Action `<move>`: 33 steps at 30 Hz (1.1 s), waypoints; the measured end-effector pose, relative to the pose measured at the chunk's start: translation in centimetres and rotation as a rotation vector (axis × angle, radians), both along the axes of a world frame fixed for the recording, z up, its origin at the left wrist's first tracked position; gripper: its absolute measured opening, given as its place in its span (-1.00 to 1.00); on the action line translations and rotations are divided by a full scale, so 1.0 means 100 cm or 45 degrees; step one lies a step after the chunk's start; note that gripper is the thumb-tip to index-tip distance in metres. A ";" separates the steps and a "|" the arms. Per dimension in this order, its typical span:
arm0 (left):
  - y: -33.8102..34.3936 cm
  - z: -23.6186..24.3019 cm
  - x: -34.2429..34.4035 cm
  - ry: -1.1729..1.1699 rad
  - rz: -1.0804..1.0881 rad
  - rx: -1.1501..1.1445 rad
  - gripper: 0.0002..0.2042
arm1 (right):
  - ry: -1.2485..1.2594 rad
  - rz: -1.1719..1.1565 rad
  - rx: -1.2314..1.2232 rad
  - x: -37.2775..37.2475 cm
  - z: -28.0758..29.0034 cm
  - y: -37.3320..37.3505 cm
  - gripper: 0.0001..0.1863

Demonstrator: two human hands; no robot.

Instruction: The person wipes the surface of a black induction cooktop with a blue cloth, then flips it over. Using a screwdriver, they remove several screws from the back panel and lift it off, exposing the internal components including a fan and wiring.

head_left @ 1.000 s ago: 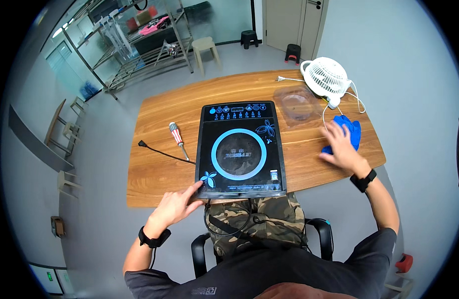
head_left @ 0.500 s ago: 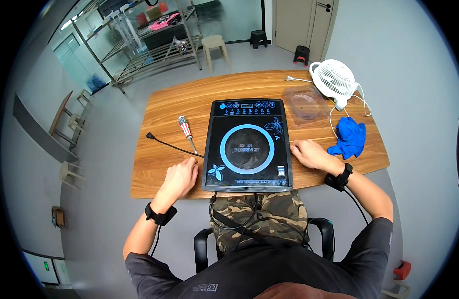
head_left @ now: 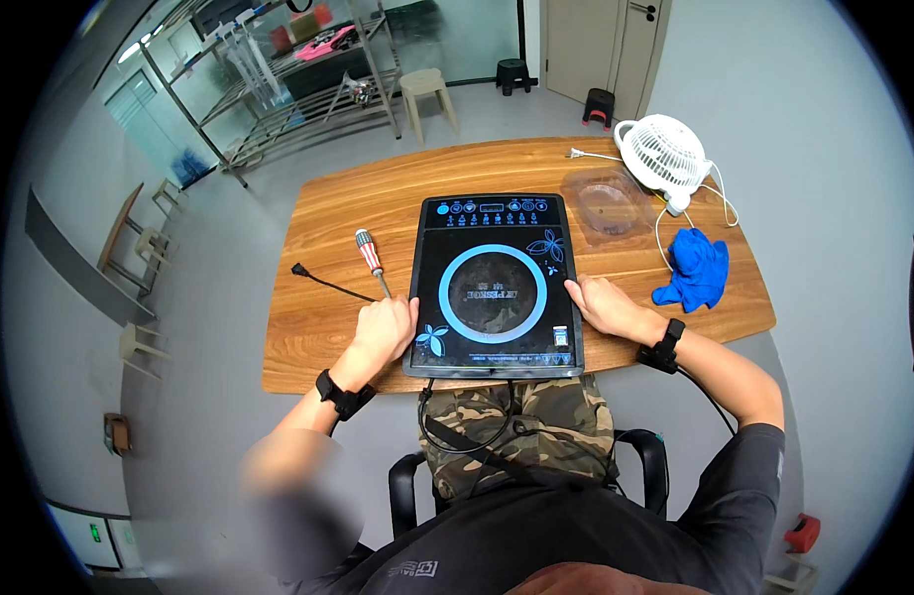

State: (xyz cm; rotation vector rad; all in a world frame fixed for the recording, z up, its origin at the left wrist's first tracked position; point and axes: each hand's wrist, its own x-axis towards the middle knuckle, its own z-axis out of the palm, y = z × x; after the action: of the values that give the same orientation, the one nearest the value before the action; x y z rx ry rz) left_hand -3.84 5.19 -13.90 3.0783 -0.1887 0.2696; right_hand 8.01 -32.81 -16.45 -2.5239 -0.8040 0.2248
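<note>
A flat black induction cooktop (head_left: pixel 493 223) with a blue ring and flower prints lies on the wooden table, close to its front edge. My left hand (head_left: pixel 384 329) is closed against the cooktop's left edge, with its fingertips partly hidden. On the opposite side, my right hand (head_left: pixel 606 305) has its curled fingers on the right edge. A screwdriver (head_left: pixel 369 250) with a red, white and grey handle lies left of the cooktop, its shaft pointing at my left hand. Beside it, a black power cord with a plug (head_left: pixel 300 270) runs under that hand.
Right of the cooktop sit a clear plastic tray (head_left: pixel 584 186), a white fan (head_left: pixel 661 149) with its cord, and a crumpled blue cloth (head_left: pixel 697 270). The table (head_left: pixel 358 193) has rounded edges. Beyond it stand a metal rack (head_left: pixel 308 127) and stools.
My left hand has moved right, from the table onto the cooktop's left edge. My right hand has shifted slightly left onto its right edge. The cooktop lies nearly where it was.
</note>
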 end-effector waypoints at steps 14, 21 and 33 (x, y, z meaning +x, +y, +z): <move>0.003 -0.005 0.026 0.386 0.251 -0.447 -0.52 | 0.529 -0.079 0.391 0.016 -0.012 -0.010 -0.37; -0.006 -0.014 0.031 0.470 0.124 -0.459 -0.49 | 0.512 -0.128 0.710 0.023 0.010 -0.018 -0.48; -0.009 -0.025 0.039 0.479 0.100 -0.553 -0.44 | 0.620 -0.221 0.734 -0.003 0.071 -0.014 -0.49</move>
State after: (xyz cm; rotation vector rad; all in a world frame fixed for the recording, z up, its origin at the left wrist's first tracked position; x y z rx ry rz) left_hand 0.10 4.27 -16.36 2.6401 0.0082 -0.2383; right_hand 7.74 -34.22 -9.39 -1.8684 -0.3784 0.4531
